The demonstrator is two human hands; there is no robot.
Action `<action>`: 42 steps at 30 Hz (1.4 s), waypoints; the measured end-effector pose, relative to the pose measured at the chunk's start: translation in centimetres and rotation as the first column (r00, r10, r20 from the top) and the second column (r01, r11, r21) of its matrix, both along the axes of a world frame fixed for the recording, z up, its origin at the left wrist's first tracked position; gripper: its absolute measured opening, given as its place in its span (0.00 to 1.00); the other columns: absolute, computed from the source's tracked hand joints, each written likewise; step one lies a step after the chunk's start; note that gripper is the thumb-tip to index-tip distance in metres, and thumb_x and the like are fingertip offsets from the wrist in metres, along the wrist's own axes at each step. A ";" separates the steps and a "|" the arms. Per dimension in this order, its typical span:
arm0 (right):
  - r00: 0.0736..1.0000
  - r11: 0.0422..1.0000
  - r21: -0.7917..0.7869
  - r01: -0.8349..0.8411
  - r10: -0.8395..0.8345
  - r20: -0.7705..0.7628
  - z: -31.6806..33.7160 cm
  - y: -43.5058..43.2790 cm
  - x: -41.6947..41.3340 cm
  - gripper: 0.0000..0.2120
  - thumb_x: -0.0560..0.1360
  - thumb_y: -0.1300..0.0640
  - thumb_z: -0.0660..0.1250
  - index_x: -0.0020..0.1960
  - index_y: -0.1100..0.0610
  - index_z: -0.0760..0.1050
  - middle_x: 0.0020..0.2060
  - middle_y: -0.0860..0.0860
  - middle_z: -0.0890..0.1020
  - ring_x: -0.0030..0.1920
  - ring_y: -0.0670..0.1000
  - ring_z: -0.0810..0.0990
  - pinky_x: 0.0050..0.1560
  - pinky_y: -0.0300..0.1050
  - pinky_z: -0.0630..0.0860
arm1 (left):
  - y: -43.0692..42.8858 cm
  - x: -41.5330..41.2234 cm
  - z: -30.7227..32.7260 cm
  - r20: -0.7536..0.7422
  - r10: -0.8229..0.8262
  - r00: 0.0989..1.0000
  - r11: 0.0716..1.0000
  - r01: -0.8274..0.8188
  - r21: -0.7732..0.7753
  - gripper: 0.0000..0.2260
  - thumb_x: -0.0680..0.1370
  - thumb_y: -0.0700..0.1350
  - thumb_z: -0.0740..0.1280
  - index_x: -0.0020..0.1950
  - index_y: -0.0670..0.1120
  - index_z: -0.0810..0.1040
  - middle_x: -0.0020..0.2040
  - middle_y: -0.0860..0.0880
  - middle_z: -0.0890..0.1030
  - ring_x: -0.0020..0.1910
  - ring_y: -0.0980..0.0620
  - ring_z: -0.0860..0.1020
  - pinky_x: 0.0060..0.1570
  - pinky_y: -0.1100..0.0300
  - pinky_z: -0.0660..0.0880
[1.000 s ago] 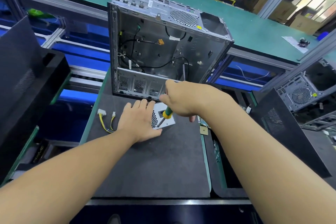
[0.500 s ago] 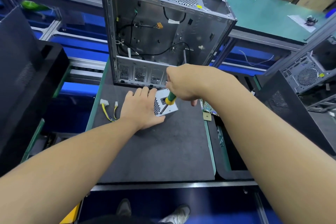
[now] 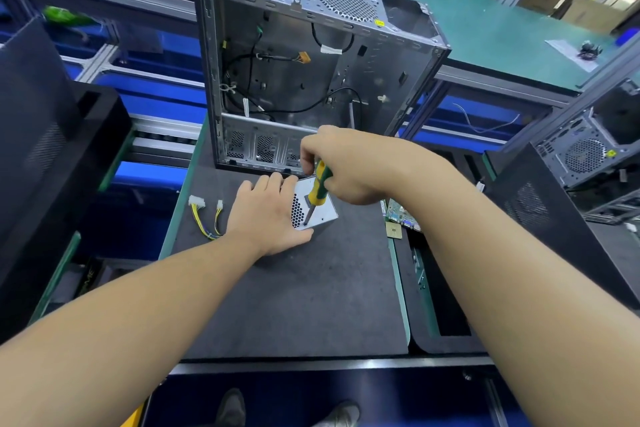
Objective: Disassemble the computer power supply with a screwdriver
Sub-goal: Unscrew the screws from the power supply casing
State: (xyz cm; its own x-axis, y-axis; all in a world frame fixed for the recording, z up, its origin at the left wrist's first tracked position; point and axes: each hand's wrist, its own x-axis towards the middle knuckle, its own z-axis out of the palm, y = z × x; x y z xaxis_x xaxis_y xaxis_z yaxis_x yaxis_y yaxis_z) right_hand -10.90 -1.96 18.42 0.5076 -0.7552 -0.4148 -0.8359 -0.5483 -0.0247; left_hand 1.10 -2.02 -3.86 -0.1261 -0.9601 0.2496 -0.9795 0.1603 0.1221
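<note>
Closest to us, way down at the bottom edge, we can see our shoes [image 3: 232,406] on the floor. Above that is the dark grey tabletop [image 3: 294,305], with both our bare forearms reaching out over it.

Our left hand [image 3: 266,215] lies flat, fingers stretched out, pressing on the left side and top of the power supply [image 3: 320,210], with the thumb along its near edge. The power supply is a small silver box sitting on the tabletop just in front of the open computer case, its perforated face turned up toward us.

Our right hand [image 3: 349,166] is wrapped tight around the yellow-and-green handle of the screwdriver [image 3: 318,185]. It tilts down and to the left, with the tip planted at the near corner of that perforated face, right beside our left thumb. We can't make out the screw itself, it's too small.

Left of our left hand, a bundle of yellow and black wires [image 3: 207,218] with white plugs lies on the tabletop. On the right, just past the tabletop's edge, there's a green circuit board [image 3: 398,215].

Behind all that stands the computer case [image 3: 311,80], upright, side open, a few loose black cables inside. A tall black panel [image 3: 41,149] stands off to our left, another metal case [image 3: 585,152] sits far right, and a green belt [image 3: 485,21] runs across the back.
</note>
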 end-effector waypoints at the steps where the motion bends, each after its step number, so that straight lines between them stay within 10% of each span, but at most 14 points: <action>1: 1.000 1.000 0.017 -0.001 0.001 0.016 0.1 0.1 0.0 0.14 0.74 0.63 0.64 0.57 0.52 0.72 0.52 0.48 0.70 0.45 0.52 0.72 0.45 0.48 0.74 | 0.0 0.0 0.0 -0.005 -0.004 1.000 1.000 0.004 -0.003 0.40 0.61 0.72 0.59 0.63 0.46 0.72 0.51 0.49 0.75 0.48 0.45 0.74 0.43 0.51 0.65; 6: 0.995 0.997 -0.058 0.048 -0.053 -0.084 0.2 0.4 0.3 0.08 0.82 0.50 0.55 0.53 0.55 0.65 0.42 0.51 0.71 0.39 0.52 0.72 0.38 0.49 0.70 | 0.1 0.0 0.0 -0.008 -0.006 1.000 1.000 0.006 -0.024 0.37 0.62 0.72 0.60 0.58 0.45 0.72 0.48 0.48 0.74 0.46 0.45 0.73 0.42 0.51 0.64; 9: 0.982 0.991 -0.128 -0.026 0.002 -0.190 0.0 0.3 0.4 0.04 0.83 0.58 0.55 0.50 0.57 0.62 0.38 0.52 0.67 0.32 0.49 0.64 0.29 0.46 0.59 | 0.1 0.0 -0.1 -0.009 0.002 1.000 1.000 -0.002 -0.015 0.40 0.61 0.73 0.60 0.62 0.46 0.71 0.50 0.49 0.74 0.47 0.46 0.73 0.43 0.51 0.66; 16: 0.996 0.996 0.022 0.085 -0.085 -0.015 0.1 -0.2 0.3 0.11 0.79 0.59 0.60 0.60 0.57 0.67 0.54 0.54 0.77 0.47 0.55 0.75 0.46 0.49 0.73 | 0.1 0.0 0.1 -0.005 0.007 1.000 1.000 -0.007 -0.010 0.40 0.61 0.72 0.59 0.62 0.46 0.72 0.50 0.49 0.75 0.47 0.46 0.74 0.42 0.51 0.64; 26: 0.989 0.990 -0.080 0.115 -0.121 -0.084 0.0 0.3 0.5 0.09 0.83 0.59 0.54 0.43 0.56 0.62 0.36 0.52 0.67 0.32 0.51 0.68 0.29 0.46 0.60 | 0.1 0.1 0.2 0.009 0.003 1.000 1.000 -0.003 -0.018 0.38 0.61 0.73 0.61 0.61 0.48 0.71 0.49 0.50 0.75 0.48 0.47 0.74 0.43 0.52 0.64; 36: 0.971 0.989 0.035 0.147 -0.151 0.188 -0.7 0.2 -0.9 0.11 0.77 0.59 0.61 0.59 0.53 0.68 0.53 0.52 0.73 0.48 0.55 0.74 0.46 0.49 0.74 | 0.5 -0.1 0.3 0.001 -0.001 1.000 0.999 0.001 -0.047 0.36 0.61 0.71 0.63 0.58 0.46 0.72 0.47 0.49 0.74 0.46 0.45 0.74 0.42 0.51 0.66; 42: 0.972 0.982 -0.014 0.187 -0.183 0.145 -1.1 -0.4 -1.1 0.16 0.82 0.41 0.53 0.54 0.54 0.62 0.41 0.52 0.75 0.39 0.52 0.74 0.38 0.50 0.70 | 0.6 -0.3 0.6 -0.004 0.002 1.000 0.997 -0.002 -0.071 0.34 0.62 0.71 0.63 0.55 0.46 0.71 0.46 0.48 0.76 0.43 0.45 0.75 0.40 0.51 0.68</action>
